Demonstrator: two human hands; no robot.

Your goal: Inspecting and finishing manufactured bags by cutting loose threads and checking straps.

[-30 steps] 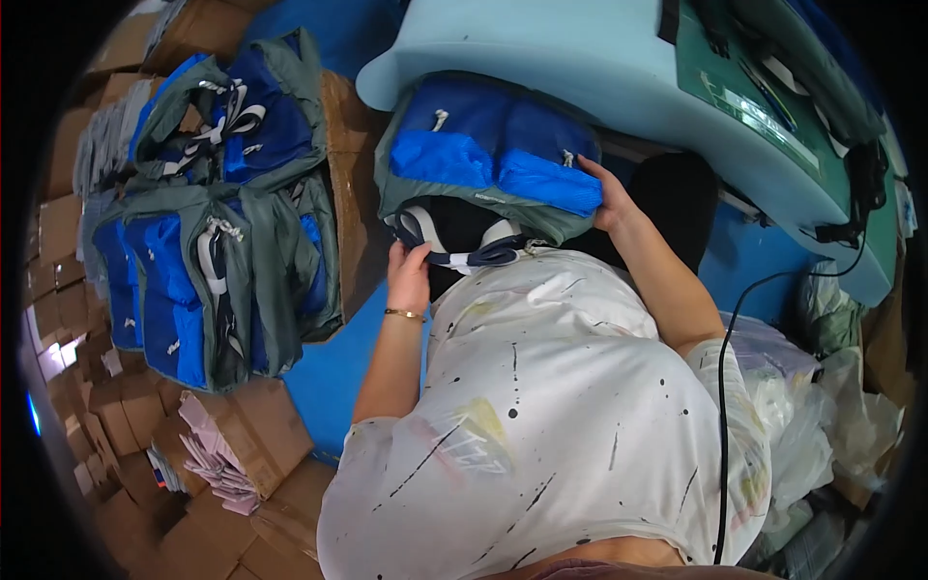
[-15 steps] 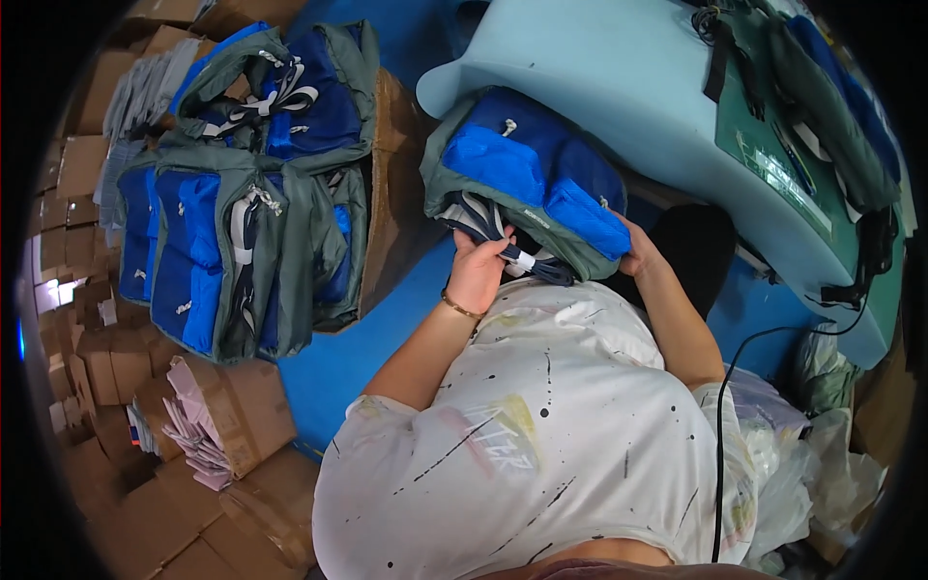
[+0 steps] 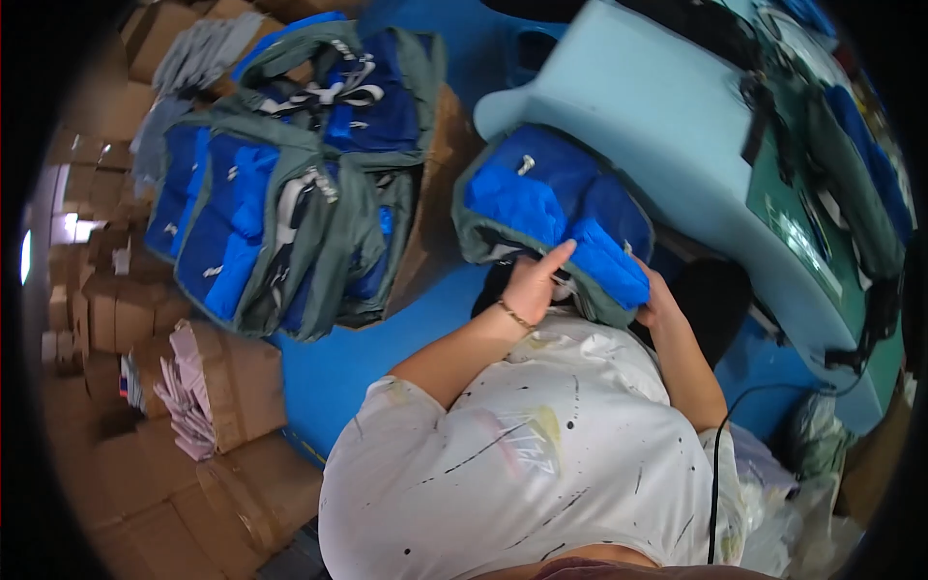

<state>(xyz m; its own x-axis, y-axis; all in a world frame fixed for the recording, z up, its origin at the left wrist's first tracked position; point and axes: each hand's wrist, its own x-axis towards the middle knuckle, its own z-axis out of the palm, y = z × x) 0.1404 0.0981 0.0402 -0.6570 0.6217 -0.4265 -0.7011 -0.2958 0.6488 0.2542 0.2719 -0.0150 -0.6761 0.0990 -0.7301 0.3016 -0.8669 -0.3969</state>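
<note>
A blue backpack (image 3: pixel 595 185) with grey-green edging lies against my lap, beside the pale blue table. It has two bright blue pockets and small white cord ends at its zips. My left hand (image 3: pixel 537 288) grips its near edge, thumb laid along the front by a pocket and fingers out of sight beneath. A bit of pale webbing strap (image 3: pixel 564 289) shows next to that hand; the rest of the strap bundle is hidden. On the right side my right hand (image 3: pixel 659 296) holds the bag's corner, its fingers partly hidden behind the fabric.
At the left, several similar bags (image 3: pixel 217 203) with bundled straps fill an open carton (image 3: pixel 435 184). The pale blue table (image 3: pixel 628 87) curves round on the right, with a green mat (image 3: pixel 802 232) on it. Cardboard boxes (image 3: pixel 232 387) stack at the lower left; a black cable (image 3: pixel 717 464) hangs beside me.
My left hand has shifted from the strap bundle to the bag's near edge, thumb now on the front. The straps have mostly gone out of sight. The whole view has swung slightly.
</note>
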